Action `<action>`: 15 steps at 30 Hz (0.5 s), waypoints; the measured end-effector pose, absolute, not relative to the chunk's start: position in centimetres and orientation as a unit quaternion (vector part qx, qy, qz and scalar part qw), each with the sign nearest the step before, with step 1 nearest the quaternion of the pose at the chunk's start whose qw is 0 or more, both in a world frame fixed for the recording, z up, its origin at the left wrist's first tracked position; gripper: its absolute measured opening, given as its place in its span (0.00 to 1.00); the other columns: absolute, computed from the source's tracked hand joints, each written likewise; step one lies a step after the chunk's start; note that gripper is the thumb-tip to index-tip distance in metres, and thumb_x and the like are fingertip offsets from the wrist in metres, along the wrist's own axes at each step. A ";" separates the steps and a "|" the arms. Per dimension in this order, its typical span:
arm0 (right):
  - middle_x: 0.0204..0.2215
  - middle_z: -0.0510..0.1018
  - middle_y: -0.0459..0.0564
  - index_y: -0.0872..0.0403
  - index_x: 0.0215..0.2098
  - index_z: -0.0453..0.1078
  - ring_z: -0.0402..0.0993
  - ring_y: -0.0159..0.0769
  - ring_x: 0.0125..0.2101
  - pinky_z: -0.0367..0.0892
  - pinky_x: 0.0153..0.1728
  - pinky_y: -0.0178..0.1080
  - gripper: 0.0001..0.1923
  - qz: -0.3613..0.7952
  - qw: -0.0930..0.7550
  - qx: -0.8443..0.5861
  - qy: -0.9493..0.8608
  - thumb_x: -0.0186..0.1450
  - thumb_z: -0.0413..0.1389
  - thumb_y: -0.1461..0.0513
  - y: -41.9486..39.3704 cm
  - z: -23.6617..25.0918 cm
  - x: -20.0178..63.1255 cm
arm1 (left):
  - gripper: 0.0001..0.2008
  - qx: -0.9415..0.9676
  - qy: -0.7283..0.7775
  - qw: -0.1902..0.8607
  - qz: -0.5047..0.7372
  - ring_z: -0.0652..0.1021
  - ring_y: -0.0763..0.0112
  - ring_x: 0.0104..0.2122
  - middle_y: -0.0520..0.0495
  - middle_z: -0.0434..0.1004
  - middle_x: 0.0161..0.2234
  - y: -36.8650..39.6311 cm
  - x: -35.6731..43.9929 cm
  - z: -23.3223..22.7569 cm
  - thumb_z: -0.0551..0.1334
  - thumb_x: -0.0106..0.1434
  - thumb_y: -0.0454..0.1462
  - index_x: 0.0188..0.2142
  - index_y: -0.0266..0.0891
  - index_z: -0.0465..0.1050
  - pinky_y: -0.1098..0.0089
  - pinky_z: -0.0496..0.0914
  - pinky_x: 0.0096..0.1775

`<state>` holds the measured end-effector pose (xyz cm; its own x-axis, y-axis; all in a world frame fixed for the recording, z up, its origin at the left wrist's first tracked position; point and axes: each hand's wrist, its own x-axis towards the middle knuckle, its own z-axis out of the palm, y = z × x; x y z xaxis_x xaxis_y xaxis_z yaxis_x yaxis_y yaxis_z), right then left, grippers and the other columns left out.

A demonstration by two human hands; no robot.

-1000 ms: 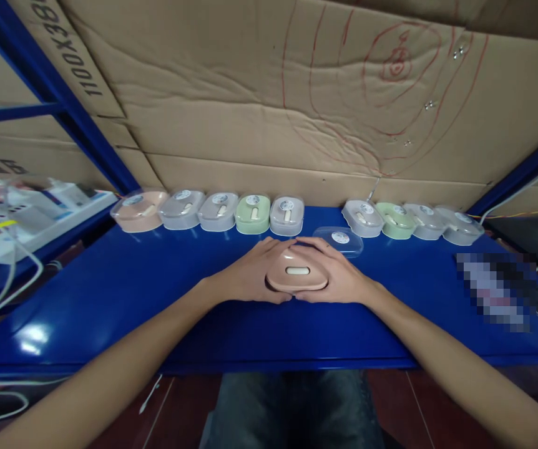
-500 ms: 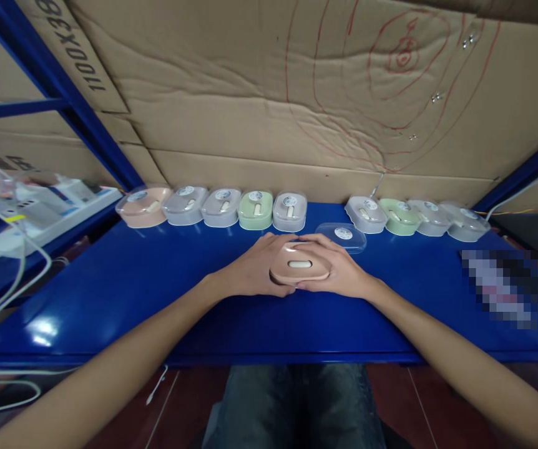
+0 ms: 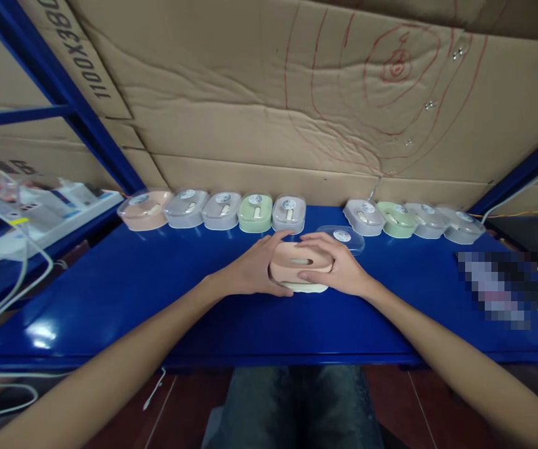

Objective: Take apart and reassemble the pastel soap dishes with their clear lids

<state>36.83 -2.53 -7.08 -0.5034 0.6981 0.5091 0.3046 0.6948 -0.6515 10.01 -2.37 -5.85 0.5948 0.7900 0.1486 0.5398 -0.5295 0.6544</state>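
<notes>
A pink rounded box (image 3: 288, 273) with an oval slot in its top is between my two hands, low over the blue table. Along its front lower edge a pale white base (image 3: 307, 288) shows. My right hand (image 3: 346, 265) grips the box's right side, thumb across the front wall and fingers over the back. Around the left side curves my left hand (image 3: 250, 265), its thumb at the lower front corner near the base and its fingers at the rear. A clear lid (image 3: 354, 240) with a round sticker lies flat just behind my right hand.
Several lidded boxes, including a pink box (image 3: 140, 219), a green box (image 3: 254, 219) and a grey box (image 3: 365, 223), line the back of the blue table (image 3: 133, 305) against cardboard (image 3: 222, 118). A power strip with cables (image 3: 70, 209) is at left; a blurred-out item (image 3: 493, 290) lies right.
The pink box has tilted so its front wall and the pale base now show below. My right thumb has moved up onto the front wall, and the hands' fingertips have parted slightly.
</notes>
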 end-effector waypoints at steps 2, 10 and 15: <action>0.61 0.80 0.54 0.42 0.59 0.79 0.78 0.54 0.62 0.69 0.67 0.63 0.28 0.248 0.409 -0.303 -0.824 0.64 0.73 0.45 -2.6 -6.9 36.9 | 0.67 0.841 0.393 0.296 0.224 0.67 0.30 0.72 0.34 0.62 0.75 -2.4 10.0 -5.7 0.82 0.48 0.57 0.78 0.50 0.49 0.34 0.64 0.68; 0.48 0.88 0.53 0.46 0.49 0.83 0.84 0.56 0.53 0.77 0.59 0.61 0.27 0.334 0.533 -0.369 -0.684 0.72 0.59 0.36 -1.3 -5.9 38.2 | 0.69 0.838 0.393 0.301 0.229 0.75 0.39 0.62 0.37 0.76 0.62 -2.3 9.8 -5.5 0.83 0.47 0.55 0.79 0.47 0.48 0.37 0.65 0.67; 0.53 0.87 0.58 0.48 0.63 0.77 0.81 0.63 0.60 0.80 0.57 0.65 0.39 0.442 0.566 -0.367 -0.591 0.72 0.50 0.31 -0.9 -5.8 38.4 | 0.69 0.842 0.390 0.299 0.224 0.75 0.41 0.62 0.39 0.75 0.61 -2.3 9.8 -5.6 0.83 0.49 0.55 0.80 0.49 0.44 0.39 0.64 0.67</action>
<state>38.41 -0.86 -5.75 -0.0888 0.9349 0.3437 -0.0668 0.3387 -0.9385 9.77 -2.34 -5.58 0.5951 0.7908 0.1433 0.5237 -0.5169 0.6771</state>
